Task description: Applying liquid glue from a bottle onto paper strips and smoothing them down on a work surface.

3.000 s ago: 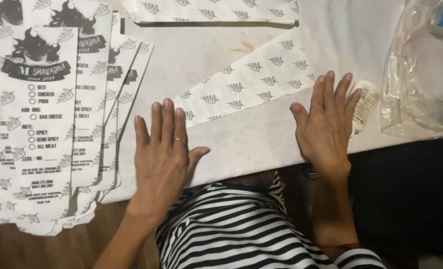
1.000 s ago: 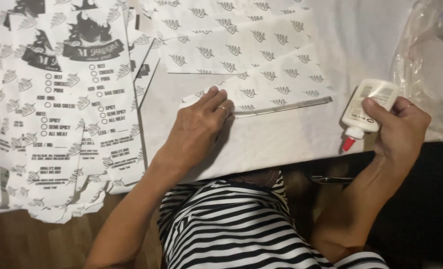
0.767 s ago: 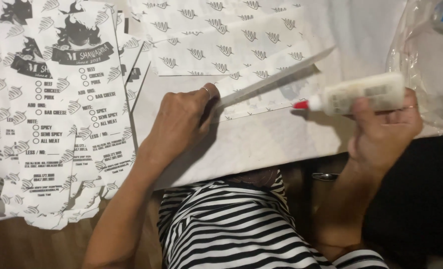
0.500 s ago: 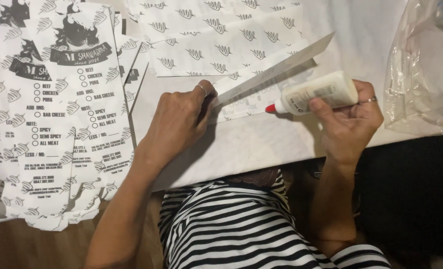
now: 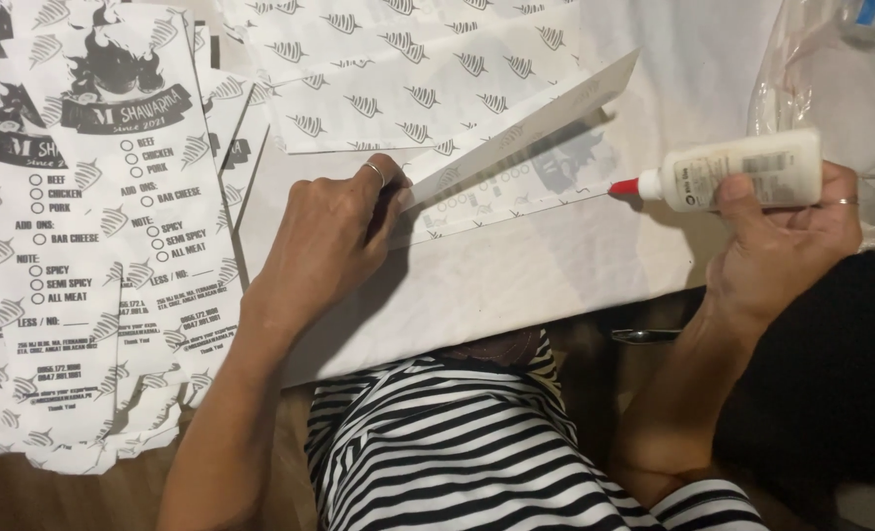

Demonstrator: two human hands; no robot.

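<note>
Since half a second ago the glue bottle has drawn right, its red tip now at the far end of the seam under the raised paper flap. This looks like the gluing step; next comes a steady run of glue leftward. The right hand is closed around the bottle near the desk's right edge, wrist bent; the left hand pinches the flap up, mid-desk. Printed sheets lie left.
</note>
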